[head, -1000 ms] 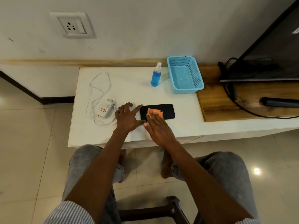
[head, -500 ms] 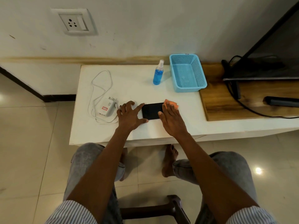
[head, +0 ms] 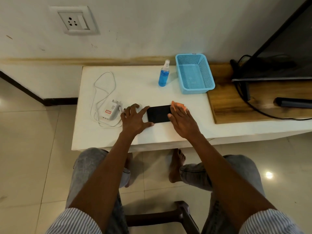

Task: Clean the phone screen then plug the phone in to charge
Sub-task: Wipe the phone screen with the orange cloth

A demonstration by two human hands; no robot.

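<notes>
Black phone [head: 158, 114] flat and screen-up near the front of a white table [head: 143, 85], long side across. Left hand [head: 135, 118] spread wide at the phone's left end, forefinger and thumb bracketing that end, palm on the tabletop. Right hand [head: 183, 121] laid flat over the phone's right end, fingers together and extended, pressing an orange cloth [head: 177, 105] of which only a sliver shows past the fingertips. Just left of the left hand, a white charger [head: 112, 111] with its white cable [head: 103, 92] looped loosely toward the back. Farther back, a blue spray bottle [head: 164, 76] upright beside a blue basket [head: 194, 73]. Right of the table, a wooden board [head: 236, 105] under a dark television [head: 278, 53]. Wall socket [head: 74, 21] above on a scuffed white wall; pale glossy tiles [head: 25, 149] below.
</notes>
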